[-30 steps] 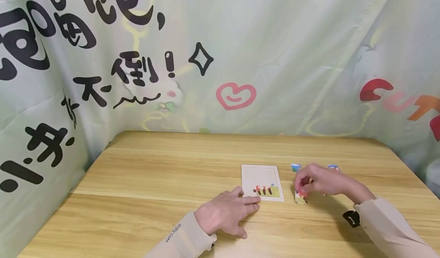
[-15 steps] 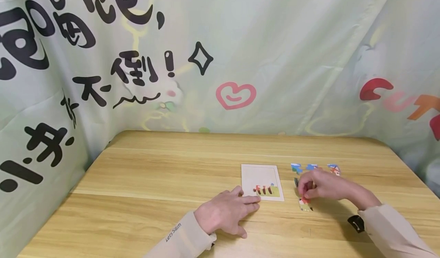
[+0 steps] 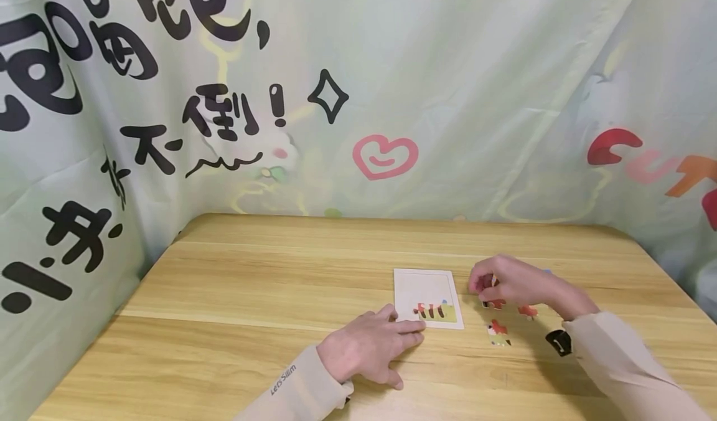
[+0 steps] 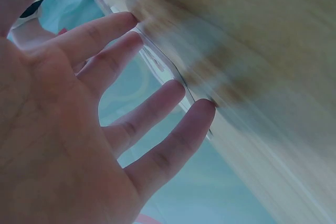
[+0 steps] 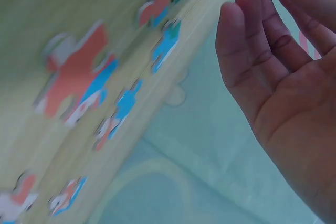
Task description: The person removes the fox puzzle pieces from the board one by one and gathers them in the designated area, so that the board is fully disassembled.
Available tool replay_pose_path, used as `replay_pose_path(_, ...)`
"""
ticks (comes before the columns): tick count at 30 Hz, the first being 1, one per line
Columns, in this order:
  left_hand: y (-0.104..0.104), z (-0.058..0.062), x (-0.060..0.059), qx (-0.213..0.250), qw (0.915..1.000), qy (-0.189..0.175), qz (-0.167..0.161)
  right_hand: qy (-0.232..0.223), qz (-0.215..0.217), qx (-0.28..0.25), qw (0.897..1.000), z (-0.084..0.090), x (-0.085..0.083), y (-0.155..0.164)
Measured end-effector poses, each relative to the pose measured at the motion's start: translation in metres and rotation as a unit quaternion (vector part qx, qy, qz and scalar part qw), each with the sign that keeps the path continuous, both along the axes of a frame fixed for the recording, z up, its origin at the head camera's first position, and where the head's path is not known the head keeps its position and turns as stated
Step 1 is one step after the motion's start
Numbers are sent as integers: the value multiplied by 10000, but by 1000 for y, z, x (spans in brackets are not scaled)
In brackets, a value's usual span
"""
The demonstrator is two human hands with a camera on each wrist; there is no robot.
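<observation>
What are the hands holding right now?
Nothing. The right hand hovers open above the loose puzzle pieces, fingers relaxed. The left hand rests flat, fingertips touching the puzzle board edge.

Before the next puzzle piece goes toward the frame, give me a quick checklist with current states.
1. Puzzle frame steadied: ok, left hand lies with straight fingers at its near left corner.
2. Frame has room: ok, only the bottom row is filled.
3. Right hand free: ok in the right wrist view, its fingers are open with nothing in its grip.
4. Loose pieces reachable: ok, they lie on the table right of the frame, near the right hand.
5. Which piece fits next: cannot tell, prints too small and blurred.
</observation>
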State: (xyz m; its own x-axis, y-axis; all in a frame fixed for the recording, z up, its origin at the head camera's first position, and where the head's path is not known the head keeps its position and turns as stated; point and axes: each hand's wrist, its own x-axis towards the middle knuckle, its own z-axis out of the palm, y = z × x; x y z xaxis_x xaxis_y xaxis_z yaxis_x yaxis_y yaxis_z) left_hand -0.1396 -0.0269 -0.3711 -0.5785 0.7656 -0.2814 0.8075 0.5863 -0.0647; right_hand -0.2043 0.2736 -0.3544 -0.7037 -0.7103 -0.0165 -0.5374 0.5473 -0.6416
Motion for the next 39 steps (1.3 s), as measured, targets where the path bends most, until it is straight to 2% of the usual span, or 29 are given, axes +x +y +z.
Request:
replay_pose_path(21,1,0,-1,1,10000,-33,-18,124,540,92,9984,-13,-16,-54)
replay_pose_path(28,1,-1,-2,-25,10000,-17,-27,-91,651,130,9978,-19,-17,-63)
replay_pose_path(39,0,-1,-2,-34,10000,-45,-20,-422,779,319,9956,-17,-14,-72)
